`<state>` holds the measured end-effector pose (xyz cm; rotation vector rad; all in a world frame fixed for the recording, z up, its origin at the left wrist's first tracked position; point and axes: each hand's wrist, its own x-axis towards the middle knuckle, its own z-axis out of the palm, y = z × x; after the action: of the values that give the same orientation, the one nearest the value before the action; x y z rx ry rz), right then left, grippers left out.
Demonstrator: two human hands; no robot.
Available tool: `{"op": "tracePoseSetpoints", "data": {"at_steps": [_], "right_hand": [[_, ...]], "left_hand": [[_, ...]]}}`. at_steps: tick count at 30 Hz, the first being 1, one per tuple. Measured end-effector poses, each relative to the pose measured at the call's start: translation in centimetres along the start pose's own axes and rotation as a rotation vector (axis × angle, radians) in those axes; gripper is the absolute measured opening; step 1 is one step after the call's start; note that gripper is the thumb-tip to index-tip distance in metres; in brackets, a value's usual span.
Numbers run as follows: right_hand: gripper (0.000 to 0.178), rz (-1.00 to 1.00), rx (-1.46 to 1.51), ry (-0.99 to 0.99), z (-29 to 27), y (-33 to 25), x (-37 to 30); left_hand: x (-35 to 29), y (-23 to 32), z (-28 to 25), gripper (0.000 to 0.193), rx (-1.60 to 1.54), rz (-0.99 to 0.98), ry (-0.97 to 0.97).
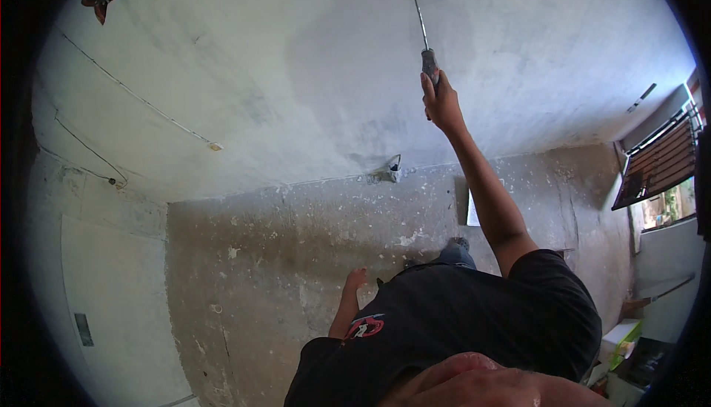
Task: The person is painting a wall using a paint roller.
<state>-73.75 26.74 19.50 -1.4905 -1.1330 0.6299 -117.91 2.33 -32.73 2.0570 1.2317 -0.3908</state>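
Note:
My right hand [442, 102] is raised toward the pale wall [244, 74], with its fingers wrapped round the dark handle of a paint roller [427, 59]. A thin metal rod runs up from the handle and leaves the top of the picture, so the roller's head is hidden. Around the rod the wall has a broad darker patch that looks damp. Low at my side hangs my left hand [357, 279], its fingers loosely apart and nothing seen in them.
At the wall's foot stands a small whitish container [395, 169]. A pale flat board [472, 208] lies beneath my right forearm. A cable with a socket [215, 146] crosses the wall at left. A barred window [659, 157] and a broom [652, 300] are at right.

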Motion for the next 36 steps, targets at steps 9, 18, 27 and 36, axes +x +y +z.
{"op": "tracePoseSetpoints", "data": {"at_steps": [9, 18, 27, 36], "right_hand": [[0.039, 0.040, -0.314, 0.137, 4.4, 26.8, -16.9], [0.040, 0.201, -0.137, -0.066, 5.5, 18.3, -16.2], [0.034, 0.033, -0.014, 0.024, 5.3, 10.8, -5.2], [0.053, 0.588, -0.321, -0.145, 3.9, 35.8, -25.0]], "left_hand": [[-1.9, 6.9, -2.2, 0.039, -1.106, -0.619, -0.050], [-6.4, 1.3, 2.6, 0.042, -1.163, -0.526, -0.113], [-2.2, 1.5, 0.8, 0.051, -0.652, -0.087, 0.336], [-5.3, 4.7, 1.6, 0.041, -0.984, -0.449, 0.035]]}}
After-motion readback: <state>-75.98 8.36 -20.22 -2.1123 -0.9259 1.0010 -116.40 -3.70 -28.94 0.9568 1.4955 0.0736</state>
